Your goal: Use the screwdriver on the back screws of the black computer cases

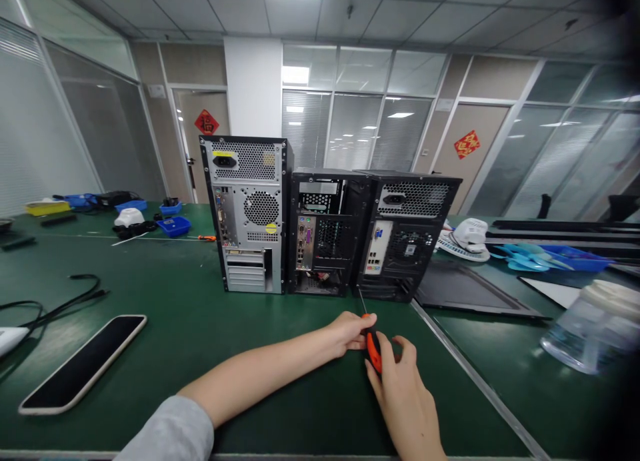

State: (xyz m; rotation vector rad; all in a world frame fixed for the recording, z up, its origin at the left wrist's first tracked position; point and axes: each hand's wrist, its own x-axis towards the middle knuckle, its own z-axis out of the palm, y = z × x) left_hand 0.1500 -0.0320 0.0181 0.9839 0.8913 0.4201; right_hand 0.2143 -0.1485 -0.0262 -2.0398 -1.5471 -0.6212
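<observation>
A screwdriver [374, 353] with a red and black handle is held in both my hands. My left hand [349, 332] pinches the front of the handle near the shaft. Around the rear of the handle curl the fingers of my right hand [406, 388]. The thin shaft points away from me, its tip at the lower left corner of the right-hand computer case [407, 241]; contact with a screw is too small to make out. Beside it stand a black middle case [320, 248] with an open top bay and a taller silver-backed case [253, 214], all rear side toward me.
A smartphone [85, 364] and black cables [70, 301] lie at left. Blue trays [174, 226] and another screwdriver [207, 238] are farther back. At right are a dark flat panel [465, 291], a clear water bottle [583, 334] and a metal strip [467, 371] along the table.
</observation>
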